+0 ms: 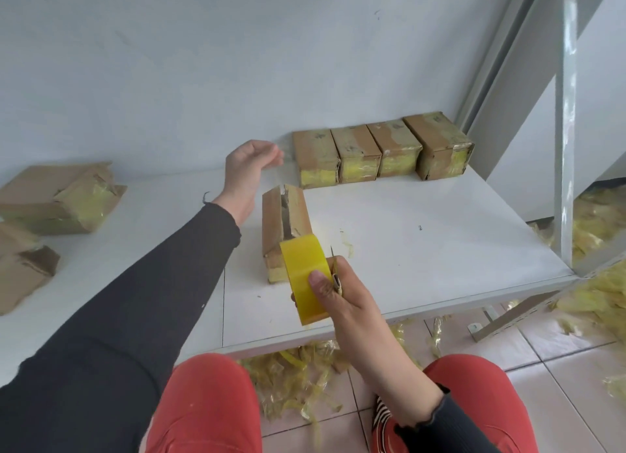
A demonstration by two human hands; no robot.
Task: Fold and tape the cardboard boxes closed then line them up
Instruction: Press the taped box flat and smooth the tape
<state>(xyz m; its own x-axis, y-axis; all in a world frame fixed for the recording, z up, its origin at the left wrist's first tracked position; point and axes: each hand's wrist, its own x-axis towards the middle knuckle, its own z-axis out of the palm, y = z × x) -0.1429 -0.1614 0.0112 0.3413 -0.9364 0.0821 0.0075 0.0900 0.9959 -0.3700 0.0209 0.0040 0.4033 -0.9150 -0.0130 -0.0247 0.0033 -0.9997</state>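
the right hand (342, 293) grips the tape (305, 276) at the box's (284, 229) near end. the left hand (247, 168) hovers open beyond the box, fingers relaxed, near the row (379, 151).

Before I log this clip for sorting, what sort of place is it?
Probably a small packing workshop or storeroom: taped cardboard boxes lined up on a white worktable, a metal shelving frame beside it, and yellow tape scraps littering the tiled floor. The right hand grips a tape roll.
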